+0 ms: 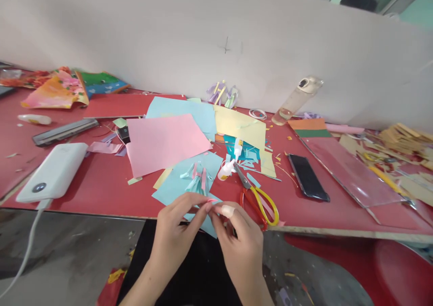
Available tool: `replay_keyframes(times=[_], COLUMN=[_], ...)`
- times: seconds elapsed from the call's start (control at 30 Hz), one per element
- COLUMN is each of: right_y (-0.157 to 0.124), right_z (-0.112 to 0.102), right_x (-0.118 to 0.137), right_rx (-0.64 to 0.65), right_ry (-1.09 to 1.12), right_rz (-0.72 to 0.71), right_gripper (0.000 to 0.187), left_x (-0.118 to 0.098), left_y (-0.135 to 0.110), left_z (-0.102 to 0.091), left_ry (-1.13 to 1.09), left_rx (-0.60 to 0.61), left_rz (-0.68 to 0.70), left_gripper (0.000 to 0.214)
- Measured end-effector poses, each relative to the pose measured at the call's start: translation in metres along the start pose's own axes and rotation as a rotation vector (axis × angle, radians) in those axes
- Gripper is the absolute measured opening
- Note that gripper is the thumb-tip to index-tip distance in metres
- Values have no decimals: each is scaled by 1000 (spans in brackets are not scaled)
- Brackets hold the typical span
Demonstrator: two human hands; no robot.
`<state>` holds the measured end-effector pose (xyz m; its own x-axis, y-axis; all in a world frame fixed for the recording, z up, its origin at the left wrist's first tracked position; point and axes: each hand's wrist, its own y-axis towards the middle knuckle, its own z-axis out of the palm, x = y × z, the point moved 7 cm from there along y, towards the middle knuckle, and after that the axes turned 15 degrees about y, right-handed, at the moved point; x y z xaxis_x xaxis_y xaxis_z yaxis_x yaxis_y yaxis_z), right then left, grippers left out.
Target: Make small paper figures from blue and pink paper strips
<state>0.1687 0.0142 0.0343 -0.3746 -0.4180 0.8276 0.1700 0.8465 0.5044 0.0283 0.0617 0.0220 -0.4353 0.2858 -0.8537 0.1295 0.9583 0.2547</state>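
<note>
A small strip of pink paper (212, 200) is pinched between my fingertips at the table's front edge. My left hand (184, 220) closes on it with thumb and index finger. From the other side my right hand (237, 227) grips it too, a white wrap around one finger. Just beyond them a light blue paper figure (198, 179) with pink strips lies on light blue paper (172, 182). Scissors with one red and one yellow handle (259, 202) rest right of my right hand. Two small white glue bottles (226, 169) lie touching or nearly touching the blades.
Pink (165, 141) and yellow sheets (241, 123) cover the middle of the red table. A white power bank (54, 173) with a cable lies left, a black phone (308, 178) right. A clear bottle (297, 100) leans by the wall. Paper scraps and several purple and green paper figures (221, 94) lie behind.
</note>
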Motion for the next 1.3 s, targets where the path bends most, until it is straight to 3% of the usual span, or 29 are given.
replay_keyframes(times=[0.13,0.23,0.37,0.53,0.7,0.87,0.97,1.1,1.17,1.23,1.3], right_y=[-4,-9,-16,-23,-26,-26,-26,-27,-23,-16,-14], right_z=[2,7,12,16,9,5,6,-4,-28,-57,-75], right_x=[-28,-38,-47,-52,-58,-58,-54,-54,-55,-47,-52], right_rx=[57,56,8,-23,-85,-124,-119,-83,-105,-124,-74], right_ry=[367,539,701,813,690,595,515,407,179,-198,-541], right_rz=[458,670,821,873,860,811,755,676,535,235,130], right_gripper=[13,18,26,36,36,34,31,28,26,23,31], left_x=[20,28,29,30,31,26,17,21,27,32,34], left_y=[-2,-8,-13,-15,-16,-20,-17,-15,-16,-18,-18], left_z=[11,18,22,21,21,14,18,25,25,23,20], left_ry=[-359,-536,-619,-610,-541,-216,-118,-264,-320,-346,-367], left_rx=[118,133,138,153,107,-24,81,210,225,205,180], left_rz=[-236,-379,-426,-401,-272,-136,-71,-214,-306,-379,-416], left_gripper=[11,13,15,13,11,20,14,13,17,22,23])
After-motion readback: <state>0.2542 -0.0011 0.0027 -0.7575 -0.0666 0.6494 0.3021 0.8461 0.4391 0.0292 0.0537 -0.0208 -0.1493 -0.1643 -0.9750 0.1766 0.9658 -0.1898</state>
